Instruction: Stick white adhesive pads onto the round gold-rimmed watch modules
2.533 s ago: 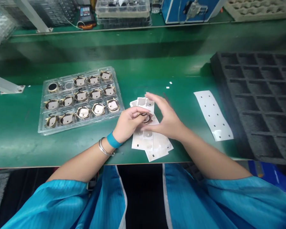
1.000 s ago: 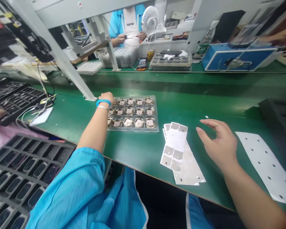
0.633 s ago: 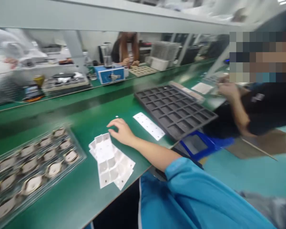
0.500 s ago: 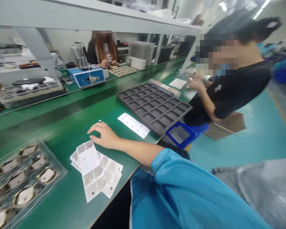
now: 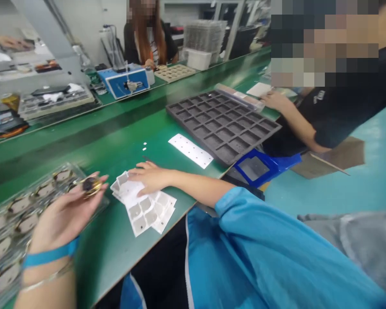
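Observation:
A round, gold-rimmed piece with a dark face, like a watch case [image 5: 91, 186], lies in the fingers of my left hand [image 5: 66, 210]. That hand is palm up above the near side of a clear plastic tray [image 5: 72, 169], where several similar gold-rimmed pieces with pale covers sit in rows. My right hand [image 5: 152, 177] rests palm down with fingers apart on a loose pile of white sticker sheets [image 5: 141, 216]. The sheets carry greyish rounded squares and small dark marks. Part of the top sheet is hidden under my fingers.
A dark compartment tray [image 5: 223, 124] lies beyond my right forearm, beside a white dotted sheet [image 5: 191, 151]. Two tiny white bits [image 5: 144, 146] lie on the green bench. A blue device [image 5: 125, 81] stands across it. Co-workers are opposite and at the right; a blue frame [image 5: 260, 167] juts past the edge.
My left hand has come into view holding the gold-rimmed piece. My right hand has lowered from just beyond the sheets onto them. The camera view has shifted.

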Demonstrator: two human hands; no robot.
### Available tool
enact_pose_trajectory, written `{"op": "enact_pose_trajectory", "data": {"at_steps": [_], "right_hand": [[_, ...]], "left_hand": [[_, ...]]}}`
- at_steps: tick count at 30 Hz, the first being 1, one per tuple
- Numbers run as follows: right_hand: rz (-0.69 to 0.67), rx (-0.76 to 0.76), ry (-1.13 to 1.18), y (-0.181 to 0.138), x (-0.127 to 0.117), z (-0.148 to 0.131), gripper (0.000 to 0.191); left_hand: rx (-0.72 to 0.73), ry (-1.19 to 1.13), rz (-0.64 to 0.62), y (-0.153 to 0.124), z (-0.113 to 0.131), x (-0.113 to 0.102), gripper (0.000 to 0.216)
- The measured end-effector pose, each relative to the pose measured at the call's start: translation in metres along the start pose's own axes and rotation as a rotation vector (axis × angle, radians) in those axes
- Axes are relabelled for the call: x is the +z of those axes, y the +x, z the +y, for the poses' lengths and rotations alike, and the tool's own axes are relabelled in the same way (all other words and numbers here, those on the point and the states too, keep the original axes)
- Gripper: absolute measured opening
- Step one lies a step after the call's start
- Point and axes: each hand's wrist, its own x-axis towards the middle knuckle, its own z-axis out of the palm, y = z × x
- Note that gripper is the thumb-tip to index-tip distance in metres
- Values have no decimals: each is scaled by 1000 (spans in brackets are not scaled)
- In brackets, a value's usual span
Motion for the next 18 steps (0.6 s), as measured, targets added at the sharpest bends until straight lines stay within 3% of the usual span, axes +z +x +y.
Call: {"op": "enact_pose_trajectory", "data": {"at_steps": [2, 4, 8, 9, 14, 18], "right_hand": [[-33, -40, 17, -1, -4, 0, 57], [-6, -52, 51, 1, -12, 5, 50], [311, 104, 224, 4, -26, 13, 23], [324, 139, 259, 0, -28, 11, 18], [73, 105, 237, -42, -21, -20, 10], [194, 179, 63, -67, 6, -36, 15]], "left_hand": [[6, -16, 75, 0, -20, 13, 26], [0, -42, 31, 5, -35, 25, 25], [-6, -130, 21, 14, -50, 31, 22], [-10, -134, 21, 15, -52, 31, 22], [-14, -170, -37, 16, -58, 33, 19], [-31, -258, -110, 19, -67, 39, 18]]}}
